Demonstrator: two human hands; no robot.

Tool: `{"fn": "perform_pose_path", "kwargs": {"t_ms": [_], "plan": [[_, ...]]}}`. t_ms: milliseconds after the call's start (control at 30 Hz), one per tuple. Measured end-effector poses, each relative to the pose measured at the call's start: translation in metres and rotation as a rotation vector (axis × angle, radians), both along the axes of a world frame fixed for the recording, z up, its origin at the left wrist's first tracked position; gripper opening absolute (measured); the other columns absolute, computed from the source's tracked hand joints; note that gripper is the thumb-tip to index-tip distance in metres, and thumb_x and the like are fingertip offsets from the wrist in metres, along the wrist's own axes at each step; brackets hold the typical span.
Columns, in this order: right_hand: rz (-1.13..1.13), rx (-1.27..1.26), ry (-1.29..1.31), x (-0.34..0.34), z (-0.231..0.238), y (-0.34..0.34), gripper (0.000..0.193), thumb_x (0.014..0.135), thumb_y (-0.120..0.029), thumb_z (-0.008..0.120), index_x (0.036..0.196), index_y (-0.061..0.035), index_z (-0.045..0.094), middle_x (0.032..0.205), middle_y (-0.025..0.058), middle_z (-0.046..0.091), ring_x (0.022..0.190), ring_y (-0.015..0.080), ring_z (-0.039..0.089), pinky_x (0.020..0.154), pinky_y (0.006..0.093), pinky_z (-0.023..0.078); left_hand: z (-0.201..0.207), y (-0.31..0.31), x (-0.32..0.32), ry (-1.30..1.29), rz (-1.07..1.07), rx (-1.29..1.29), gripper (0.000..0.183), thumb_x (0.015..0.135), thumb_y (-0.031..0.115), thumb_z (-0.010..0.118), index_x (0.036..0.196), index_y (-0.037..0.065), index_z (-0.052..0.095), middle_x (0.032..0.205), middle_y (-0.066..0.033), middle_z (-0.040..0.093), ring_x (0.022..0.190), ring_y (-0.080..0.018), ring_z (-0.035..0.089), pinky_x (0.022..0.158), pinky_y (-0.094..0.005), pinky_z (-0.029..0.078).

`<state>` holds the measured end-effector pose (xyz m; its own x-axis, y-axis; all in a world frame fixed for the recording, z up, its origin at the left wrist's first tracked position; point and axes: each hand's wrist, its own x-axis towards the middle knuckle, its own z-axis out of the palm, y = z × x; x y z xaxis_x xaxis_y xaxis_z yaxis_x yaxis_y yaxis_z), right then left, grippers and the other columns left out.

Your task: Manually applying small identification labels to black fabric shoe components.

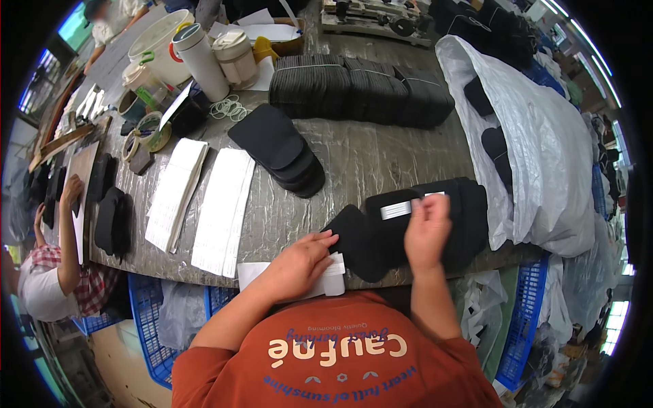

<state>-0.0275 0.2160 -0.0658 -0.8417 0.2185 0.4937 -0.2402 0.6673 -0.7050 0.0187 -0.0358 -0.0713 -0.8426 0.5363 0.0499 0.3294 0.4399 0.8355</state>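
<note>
pressing down near the table's [381, 163] front edge, the left hand [299, 262] lay flat with fingers spread over a strip of white labels [333, 275], fingertips touching the rim of a black insole [357, 241]. the hand was not closed on anything; it only rested on the paper. the right hand [427, 231] had its fingers pinched together on a small white label [396, 209] stuck across a stack of black insoles [456, 217]. that label ran with its long axis left to right, slightly rising toward the right, ends pointing at the table's two sides. the insole under the left fingertips lay with its long axis slanting from upper left to lower right. farther back sat another pile of insoles [279, 146], bundled black stacks [360, 88] and two white paper sheaves [204, 197]. a white plastic sack [544, 156] slumped at the right. another person [58, 265] worked at the left end.
</note>
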Motion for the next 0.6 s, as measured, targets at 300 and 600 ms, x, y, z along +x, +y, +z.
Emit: {"fn": "perform_pose_path", "kwargs": {"t_ms": [300,600], "plan": [[0.418,0.149,-0.219,0.022,0.017,-0.018,0.018,0.079,-0.011,0.072,0.094,-0.0058,0.063,0.099,0.0119,0.059,0.096,0.033,0.054,0.088,0.041,0.042,-0.005,0.014,-0.008,0.044,0.299,0.134,0.014,0.089,0.009,0.066,0.083,-0.003,0.062,0.086,-0.0176,0.066,0.081,-0.0335,0.062,0.073,-0.0403,0.05],[0.485,-0.467,-0.504,0.024,-0.011,-0.052,0.007,0.087,-0.003,0.065,0.087,-0.0002,0.059,0.073,0.005,0.062,0.068,0.0098,0.058,0.062,0.0269,0.047,0.008,0.002,0.0,0.161,0.328,-0.166,0.009,0.085,0.005,0.065,0.085,-0.003,0.063,0.084,-0.0184,0.065,0.082,-0.0371,0.061,0.073,-0.0439,0.05]]}}
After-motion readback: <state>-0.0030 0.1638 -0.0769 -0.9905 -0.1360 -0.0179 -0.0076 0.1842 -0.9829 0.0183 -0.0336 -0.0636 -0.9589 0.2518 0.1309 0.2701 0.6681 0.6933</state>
